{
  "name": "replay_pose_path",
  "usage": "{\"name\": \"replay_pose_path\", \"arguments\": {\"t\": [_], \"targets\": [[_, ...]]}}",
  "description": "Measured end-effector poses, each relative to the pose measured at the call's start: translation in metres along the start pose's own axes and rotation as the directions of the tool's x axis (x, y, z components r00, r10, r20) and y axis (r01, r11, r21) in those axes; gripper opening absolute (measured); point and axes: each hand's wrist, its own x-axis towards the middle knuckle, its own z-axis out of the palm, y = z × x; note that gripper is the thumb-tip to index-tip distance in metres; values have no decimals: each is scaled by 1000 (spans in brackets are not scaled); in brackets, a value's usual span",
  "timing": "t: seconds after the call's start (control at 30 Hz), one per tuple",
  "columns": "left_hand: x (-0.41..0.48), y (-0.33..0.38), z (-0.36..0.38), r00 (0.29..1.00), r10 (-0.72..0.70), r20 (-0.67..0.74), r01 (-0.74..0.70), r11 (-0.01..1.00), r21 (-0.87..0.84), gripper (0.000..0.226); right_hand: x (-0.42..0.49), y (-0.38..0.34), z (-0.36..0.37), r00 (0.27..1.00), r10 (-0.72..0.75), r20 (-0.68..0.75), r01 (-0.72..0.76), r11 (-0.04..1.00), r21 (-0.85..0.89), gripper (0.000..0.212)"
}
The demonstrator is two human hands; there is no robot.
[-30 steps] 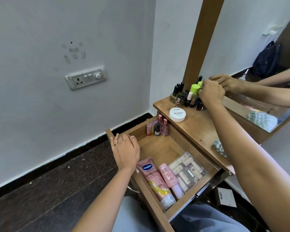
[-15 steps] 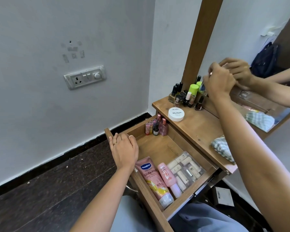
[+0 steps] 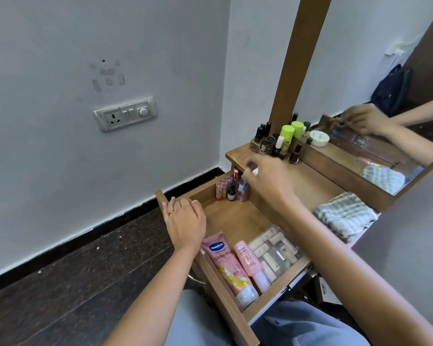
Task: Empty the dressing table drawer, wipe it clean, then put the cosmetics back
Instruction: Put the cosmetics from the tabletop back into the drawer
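The wooden drawer stands pulled out below the dressing table top. In it lie a pink Vaseline tube, a pink bottle and a clear box of lipsticks. Several small bottles stand in its far corner. My left hand holds the drawer's left rim, fingers over the edge. My right hand, blurred, pinches a small bottle just above that far corner; its mirror image looks blue. Nail polishes and a green-capped bottle stand at the top's back.
A checked cloth lies on the table top to the right. The mirror and its wooden frame rise behind the bottles. A wall with a switch plate stands to the left, dark floor below. My knees are under the drawer.
My right hand lifted a small bottle from the cluster at the back of the table top and has swung down and left with it to the drawer's far corner. My left hand has stayed put.
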Motion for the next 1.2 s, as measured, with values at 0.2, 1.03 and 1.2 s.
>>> {"name": "replay_pose_path", "arguments": {"t": [0.2,1.03,1.2], "targets": [[1,0,-2,1000,-19,19,19,1000,0,44,2,17,66,962,128,242,-74,972,-221,24],[0,0,-2,1000,-10,1,10,1000,-7,43,-3,28,76,975,124,182,-17,864,-502,24],[0,0,-1,1000,-14,9,14,1000,-1,45,-6,25,74,973,100,208,31,837,-547,25]]}}
